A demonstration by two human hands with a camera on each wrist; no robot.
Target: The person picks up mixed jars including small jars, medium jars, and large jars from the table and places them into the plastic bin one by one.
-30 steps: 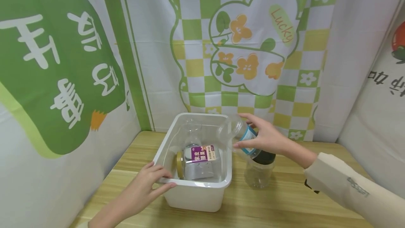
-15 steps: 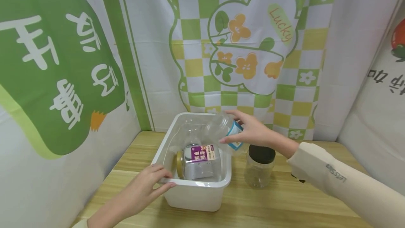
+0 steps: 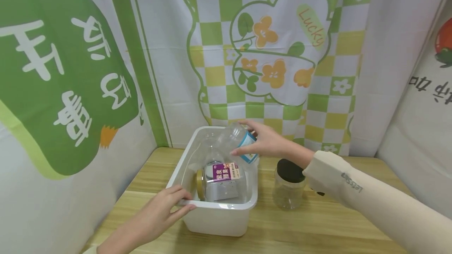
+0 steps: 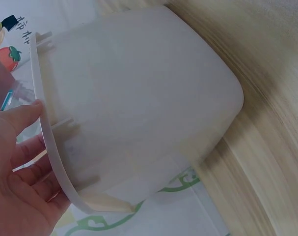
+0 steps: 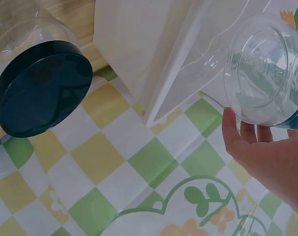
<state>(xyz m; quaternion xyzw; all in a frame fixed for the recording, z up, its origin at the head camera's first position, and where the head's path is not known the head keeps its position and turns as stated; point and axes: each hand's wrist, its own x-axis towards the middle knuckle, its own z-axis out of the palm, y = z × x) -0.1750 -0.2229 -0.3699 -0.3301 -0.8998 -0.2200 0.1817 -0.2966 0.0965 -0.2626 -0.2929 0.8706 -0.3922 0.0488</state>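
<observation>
My right hand holds a clear plastic jar with a blue label, tilted over the back right of a white plastic bin. In the right wrist view, fingers support the jar from below, its round end facing the camera. My left hand grips the bin's front left corner; in the left wrist view the thumb lies against the rim. Inside the bin lies a clear jar with a purple label and gold lid. Another clear container is behind it, partly hidden.
A clear jar with a black lid stands on the wooden table, right of the bin and below my right forearm. Patterned cloth hangs close behind the bin, with more cloth at both sides.
My right hand has carried the blue-labelled jar leftward, from above the black-lidded jar to over the bin. My left hand has stayed on the bin's rim.
</observation>
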